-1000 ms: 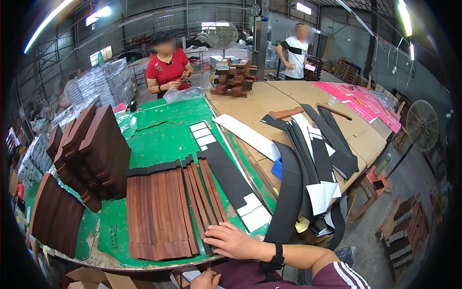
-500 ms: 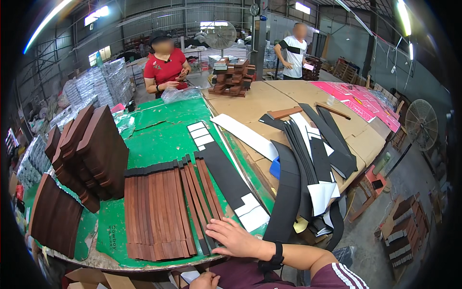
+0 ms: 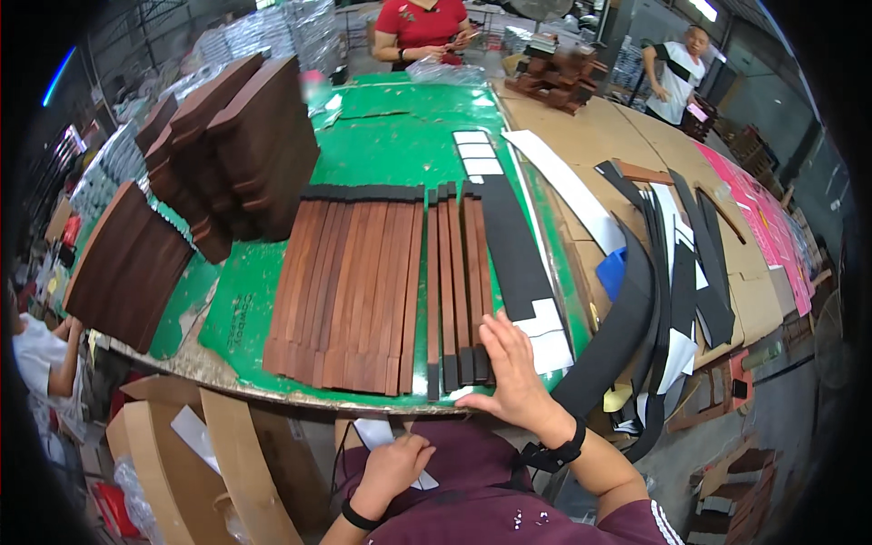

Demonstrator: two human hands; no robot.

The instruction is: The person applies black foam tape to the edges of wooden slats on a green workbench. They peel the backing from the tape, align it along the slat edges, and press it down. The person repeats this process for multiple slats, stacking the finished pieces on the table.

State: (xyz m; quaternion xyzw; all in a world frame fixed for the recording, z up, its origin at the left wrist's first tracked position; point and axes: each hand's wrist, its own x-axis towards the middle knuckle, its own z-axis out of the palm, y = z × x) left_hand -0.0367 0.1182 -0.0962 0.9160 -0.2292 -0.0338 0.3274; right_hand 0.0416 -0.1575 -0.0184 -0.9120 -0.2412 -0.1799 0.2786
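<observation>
Your left hand (image 3: 393, 470) rests loosely curled over your lap, next to a white slip (image 3: 374, 431); whether it pinches anything, you cannot be told from this view. Your right hand (image 3: 513, 368) is spread wide, thumb well out from the fingers and nothing enclosed, its fingertips at the right-hand side of the loose strips (image 3: 473, 263), seemingly touching the outermost one.

Those loose strips stand narrow and dark-ended on the green table (image 3: 381, 150), with gaps between some of them. Just left of them lies the packed row (image 3: 350, 282), brown strips side by side with black far ends. You seem to be at a lining-up or spacing step, with the right hand flat against the edge of the group. From this pose, shifting a strip would call for light sideways pressure, low down; lifting one would call for closing thumb and fingers on it first.

Right of the strips lies a black sheet (image 3: 513, 236) with white patches at both ends, and beyond it a heap of black bands (image 3: 627, 336) by a blue piece (image 3: 613, 272). To your left, curved panels (image 3: 127, 272) lie near upright dark blocks (image 3: 263, 136). Farther off are a wood stack (image 3: 556, 77) and two people, one in red (image 3: 420, 32), one in white (image 3: 674, 77).
</observation>
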